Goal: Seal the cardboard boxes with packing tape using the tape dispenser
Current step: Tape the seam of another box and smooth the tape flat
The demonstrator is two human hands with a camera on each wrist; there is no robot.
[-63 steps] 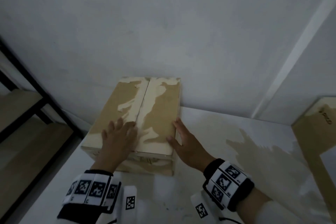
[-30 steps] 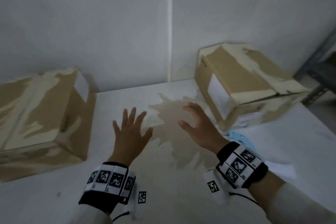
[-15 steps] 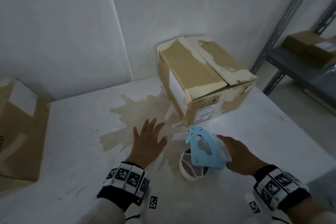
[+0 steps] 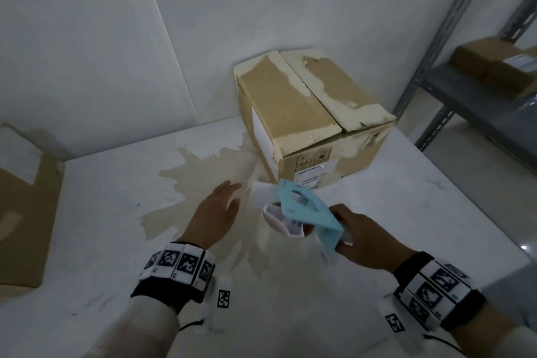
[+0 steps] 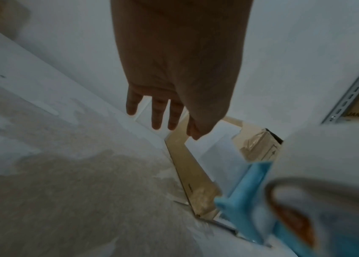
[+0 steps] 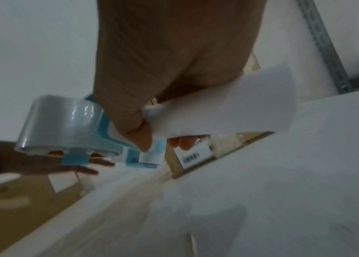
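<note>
Dim, perhaps motion-blurred, edge-warped

Glossy tape roll (image 6: 64, 121), matt cardboard box (image 4: 293, 107)

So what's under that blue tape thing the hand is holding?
The right hand holds the blue tape dispenser above the white table. Under it shows the clear tape roll, then stained tabletop. The table directly beneath is hidden.

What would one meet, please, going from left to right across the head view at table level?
Cardboard box at the left edge → left hand → tape dispenser → right hand. The second cardboard box stands farther back, above the dispenser, so it is left out of the order.
</note>
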